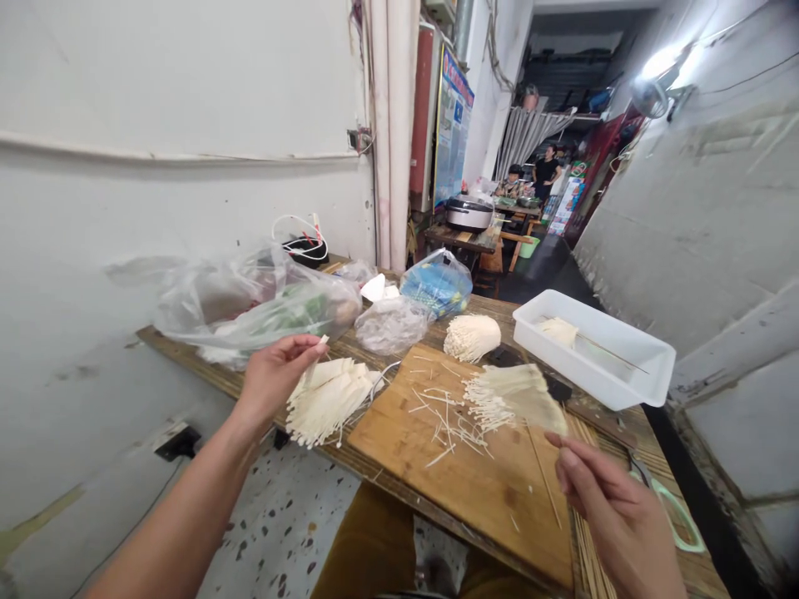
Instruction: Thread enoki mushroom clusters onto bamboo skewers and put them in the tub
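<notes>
Left hand (275, 378) is pinching a floppy enoki strip (320, 353) by its end, lower left; right hand (615, 520) is curling nearly shut, can't tell on what.

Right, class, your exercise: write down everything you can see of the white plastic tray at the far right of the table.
The white plastic tray is an open, rectangular tub with smooth walls and a raised rim, its near wall facing the viewer. It stands on the wooden table, to the right of the cutting board. Inside lies a small pale bunch of enoki mushrooms, with a thin wooden skewer running from it diagonally across the tray.
</notes>
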Demonstrator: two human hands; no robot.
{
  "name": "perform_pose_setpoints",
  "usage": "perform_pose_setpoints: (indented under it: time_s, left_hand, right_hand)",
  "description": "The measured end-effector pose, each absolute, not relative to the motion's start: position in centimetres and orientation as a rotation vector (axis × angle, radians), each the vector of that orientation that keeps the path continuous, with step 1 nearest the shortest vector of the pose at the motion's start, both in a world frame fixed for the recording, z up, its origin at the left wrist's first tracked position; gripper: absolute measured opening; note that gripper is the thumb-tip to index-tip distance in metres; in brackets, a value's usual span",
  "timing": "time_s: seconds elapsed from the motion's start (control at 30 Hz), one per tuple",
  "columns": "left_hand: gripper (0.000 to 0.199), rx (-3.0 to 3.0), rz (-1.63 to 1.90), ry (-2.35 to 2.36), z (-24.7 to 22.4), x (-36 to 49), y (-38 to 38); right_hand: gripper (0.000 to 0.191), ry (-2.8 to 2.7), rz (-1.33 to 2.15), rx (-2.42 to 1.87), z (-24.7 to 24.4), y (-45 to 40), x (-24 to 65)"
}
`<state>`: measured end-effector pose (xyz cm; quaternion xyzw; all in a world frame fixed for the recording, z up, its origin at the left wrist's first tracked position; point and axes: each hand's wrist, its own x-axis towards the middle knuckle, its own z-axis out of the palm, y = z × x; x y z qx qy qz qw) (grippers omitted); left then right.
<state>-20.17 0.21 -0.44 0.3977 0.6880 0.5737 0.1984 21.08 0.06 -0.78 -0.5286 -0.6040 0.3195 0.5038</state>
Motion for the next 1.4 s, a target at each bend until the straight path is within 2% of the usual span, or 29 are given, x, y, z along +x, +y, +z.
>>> perform_pose_setpoints:
  time_s: [0.2,0.33,0.5,0.67,0.93,1.4]
  left_hand:
    - [0.041,0.982,1.641,1.516,2.5,-13.8,1.0]
    - [0.030,0.857,1.451,1.163,3.0,-9.6,1.7]
    - [0.013,0.711,1.277,0.981,3.2,-6.8,1.7]
    - [0.006,0.626,1.236,0.940,3.4,-6.0,1.7]
    - [0.014,0.557,1.246,0.918,3.9,-5.5,1.2]
    - [0.014,0.528,1.272,0.918,4.5,-5.2,0.7]
  right_hand:
    - [0.027,-1.778,0.659,-1.128,1.1,0.2,18.9]
    - [0.025,-1.863,0.670,-1.053,2.1,-0.2,17.8]
    - [0.026,-1.884,0.743,-1.000,2.3,-0.8,18.2]
    - [0.028,-1.900,0.778,-0.984,2.2,-0.9,18.7]
    - [0.029,-1.916,0.784,-0.991,1.9,-1.0,18.8]
    - [0.028,-1.942,0.781,-0.995,2.1,-1.2,19.0]
